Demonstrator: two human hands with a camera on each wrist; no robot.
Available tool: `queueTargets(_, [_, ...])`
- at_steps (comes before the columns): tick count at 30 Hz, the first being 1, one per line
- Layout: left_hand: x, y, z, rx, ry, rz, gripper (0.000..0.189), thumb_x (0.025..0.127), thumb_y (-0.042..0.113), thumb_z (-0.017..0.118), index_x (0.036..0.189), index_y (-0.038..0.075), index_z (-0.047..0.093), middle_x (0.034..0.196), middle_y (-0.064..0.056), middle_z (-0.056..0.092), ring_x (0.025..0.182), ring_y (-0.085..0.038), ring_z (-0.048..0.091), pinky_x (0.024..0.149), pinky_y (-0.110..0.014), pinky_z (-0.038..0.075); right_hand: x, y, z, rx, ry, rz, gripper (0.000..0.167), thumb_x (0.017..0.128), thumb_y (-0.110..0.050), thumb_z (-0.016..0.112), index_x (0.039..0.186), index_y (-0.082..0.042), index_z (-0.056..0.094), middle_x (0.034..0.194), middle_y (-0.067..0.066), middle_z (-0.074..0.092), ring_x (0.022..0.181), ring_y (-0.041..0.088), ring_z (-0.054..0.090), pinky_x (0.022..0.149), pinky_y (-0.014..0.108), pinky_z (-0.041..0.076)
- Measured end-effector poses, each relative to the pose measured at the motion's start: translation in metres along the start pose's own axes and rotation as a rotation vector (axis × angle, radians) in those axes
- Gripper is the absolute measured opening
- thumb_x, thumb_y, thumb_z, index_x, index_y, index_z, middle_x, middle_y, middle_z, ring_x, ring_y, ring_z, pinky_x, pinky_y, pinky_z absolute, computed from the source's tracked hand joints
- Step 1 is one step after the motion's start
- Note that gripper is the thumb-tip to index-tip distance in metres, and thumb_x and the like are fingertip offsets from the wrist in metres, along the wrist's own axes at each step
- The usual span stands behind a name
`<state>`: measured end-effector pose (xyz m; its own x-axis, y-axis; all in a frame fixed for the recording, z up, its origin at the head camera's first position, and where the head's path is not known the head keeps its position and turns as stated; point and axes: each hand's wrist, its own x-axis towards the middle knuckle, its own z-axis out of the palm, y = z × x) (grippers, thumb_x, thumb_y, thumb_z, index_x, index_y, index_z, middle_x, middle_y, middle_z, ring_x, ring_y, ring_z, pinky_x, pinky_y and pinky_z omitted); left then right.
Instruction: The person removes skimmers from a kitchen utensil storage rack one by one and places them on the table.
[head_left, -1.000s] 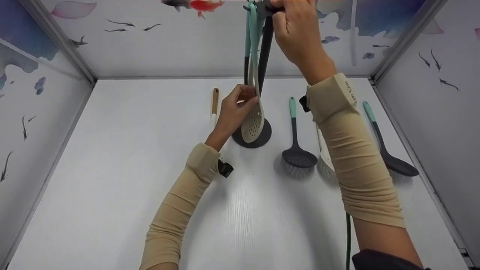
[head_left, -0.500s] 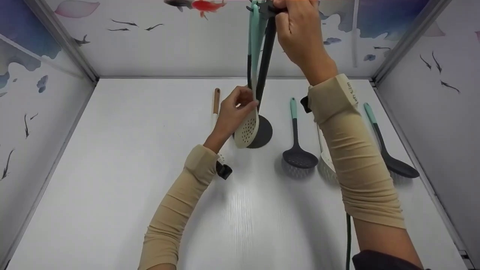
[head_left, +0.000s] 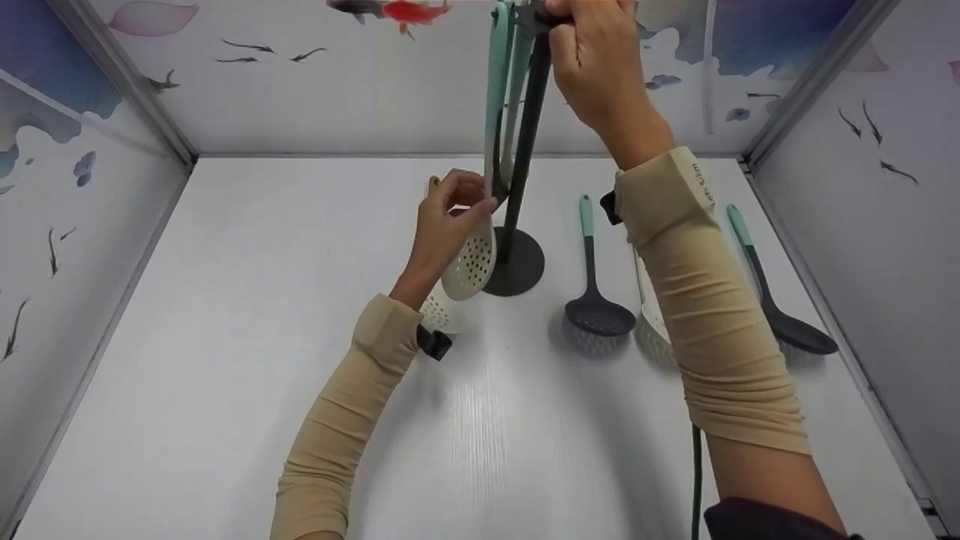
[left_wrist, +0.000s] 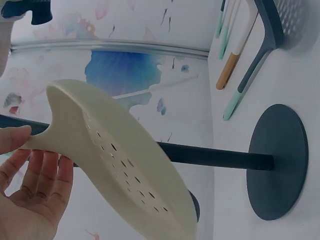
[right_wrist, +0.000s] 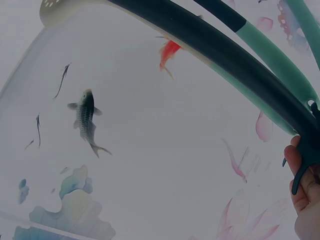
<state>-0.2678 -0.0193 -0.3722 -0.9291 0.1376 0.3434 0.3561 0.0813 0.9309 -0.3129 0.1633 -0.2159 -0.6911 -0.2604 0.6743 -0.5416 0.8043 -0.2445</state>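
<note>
My left hand (head_left: 442, 229) pinches the neck of a cream slotted spoon (head_left: 474, 259) between thumb and fingers. Its mint handle (head_left: 498, 67) runs up to the hooks at the top of a black utensil stand (head_left: 529, 127). The left wrist view shows the perforated spoon head (left_wrist: 120, 155) in front of the pole, thumb on one side and fingers on the other. My right hand (head_left: 600, 71) grips the stand's top, partly cut off by the frame edge. In the right wrist view, its fingers (right_wrist: 297, 155) curl by the black hooks (right_wrist: 300, 182). Other mint-handled utensils (right_wrist: 270, 50) hang there too.
On the white table lie a dark skimmer (head_left: 600, 315), a white utensil (head_left: 654, 319) partly hidden by the right arm, and a dark ladle-like utensil (head_left: 799, 330). A white skimmer (head_left: 442, 311) lies beneath the left arm. Printed panels (head_left: 337, 105) enclose the table.
My left hand has moved left, swinging the slotted spoon's head away from the pole and stand base. More of the white skimmer beneath shows. The right hand stays at the stand's top.
</note>
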Motion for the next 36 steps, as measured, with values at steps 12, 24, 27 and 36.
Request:
queueTargets(12, [-0.003, 0.0, -0.028, 0.028, 0.105, -0.045, 0.025, 0.086, 0.011, 0.065, 0.108, 0.0, 0.058, 0.09, -0.01, 0.061, 0.087, -0.017, 0.057, 0.084, -0.034, 0.049, 0.001, 0.0, 0.002, 0.011, 0.002, -0.006, 0.04, 0.096, -0.019, 0.026, 0.115, 0.0, 0.056, 0.118, 0.017, 0.056, 0.116, 0.027, 0.045, 0.115, 0.033, 0.012])
queueTargets(24, [-0.01, -0.049, -0.084, 0.191, 0.254, -0.157, 0.024, 0.084, 0.018, 0.065, 0.101, 0.007, 0.052, 0.092, 0.0, 0.056, 0.088, -0.015, 0.053, 0.081, -0.03, 0.047, 0.002, 0.0, 0.0, 0.02, -0.001, -0.006, 0.038, 0.096, -0.02, 0.028, 0.112, 0.0, 0.057, 0.116, 0.018, 0.055, 0.116, 0.027, 0.044, 0.113, 0.032, 0.016])
queueTargets(27, [-0.01, -0.062, -0.096, 0.217, 0.297, -0.208, 0.022, 0.084, 0.016, 0.062, 0.101, 0.007, 0.05, 0.091, 0.001, 0.054, 0.087, -0.015, 0.054, 0.078, -0.029, 0.049, 0.003, 0.0, 0.0, 0.022, 0.002, -0.022, 0.038, 0.096, -0.02, 0.027, 0.109, 0.001, 0.056, 0.114, 0.019, 0.054, 0.114, 0.029, 0.044, 0.112, 0.033, 0.019])
queueTargets(36, [-0.015, -0.097, -0.115, 0.288, 0.344, -0.346, 0.022, 0.09, 0.01, 0.055, 0.107, 0.001, 0.046, 0.1, -0.008, 0.055, 0.087, -0.016, 0.055, 0.077, -0.026, 0.047, 0.001, 0.001, 0.001, 0.028, 0.001, 0.008, 0.04, 0.095, -0.02, 0.029, 0.116, 0.001, 0.055, 0.119, 0.018, 0.054, 0.117, 0.028, 0.043, 0.113, 0.031, 0.017])
